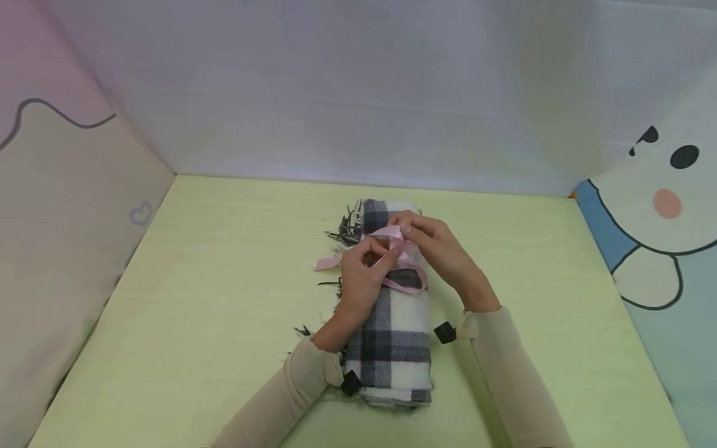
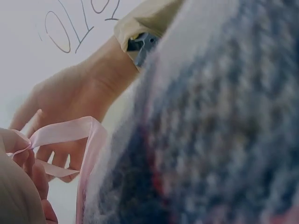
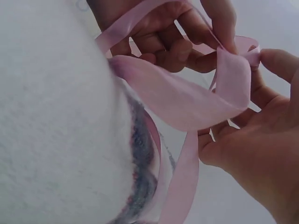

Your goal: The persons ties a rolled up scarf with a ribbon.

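Note:
A folded black, grey and white plaid scarf [image 1: 392,348] with dark fringe lies lengthwise on the table, a pink ribbon [image 1: 411,289] around its upper part. Above the scarf, my left hand [image 1: 358,280] pinches the ribbon between thumb and fingers, as the left wrist view also shows. My right hand [image 1: 445,252] holds another part of the ribbon just to the right, its thumb [image 3: 278,63] pressed on a small loop. Wide ribbon loops [image 3: 182,100] stand up between the hands and the scarf. One ribbon tail [image 1: 327,264] sticks out at the left, past the fringe.
The pale yellow tabletop [image 1: 224,280] extends on both sides of the scarf. A white cloth wall [image 1: 336,124] rises at the back edge, with printed side panels left and right. A small black block [image 1: 445,332] sits at the right cuff, another [image 1: 351,382] at the left cuff.

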`<state>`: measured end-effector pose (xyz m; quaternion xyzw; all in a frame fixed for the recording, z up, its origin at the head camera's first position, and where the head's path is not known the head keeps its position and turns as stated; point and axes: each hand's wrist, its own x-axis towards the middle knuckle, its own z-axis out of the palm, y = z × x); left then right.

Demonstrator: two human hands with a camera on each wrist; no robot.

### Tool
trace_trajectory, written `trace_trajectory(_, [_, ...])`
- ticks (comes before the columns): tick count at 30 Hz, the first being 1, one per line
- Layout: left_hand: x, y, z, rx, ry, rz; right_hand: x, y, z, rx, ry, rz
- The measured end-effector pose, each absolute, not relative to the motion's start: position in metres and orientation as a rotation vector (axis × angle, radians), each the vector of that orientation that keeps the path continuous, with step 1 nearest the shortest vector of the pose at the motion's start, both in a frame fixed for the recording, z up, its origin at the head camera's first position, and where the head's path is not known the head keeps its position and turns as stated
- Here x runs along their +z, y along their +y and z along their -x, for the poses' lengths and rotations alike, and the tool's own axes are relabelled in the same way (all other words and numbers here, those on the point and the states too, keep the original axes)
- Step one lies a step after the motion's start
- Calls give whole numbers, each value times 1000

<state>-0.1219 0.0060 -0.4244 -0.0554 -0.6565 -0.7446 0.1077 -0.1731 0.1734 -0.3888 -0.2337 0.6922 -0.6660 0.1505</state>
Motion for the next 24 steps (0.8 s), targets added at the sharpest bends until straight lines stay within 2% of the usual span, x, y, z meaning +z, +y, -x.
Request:
trace_trajectory(7, [-421, 7, 120, -2252, -1901, 124, -394, 179, 183, -2033, 1700, 583])
trace_trajectory(24, [-417, 9, 115, -2227, -1904, 98, -396, 190, 193, -2387, 972, 663])
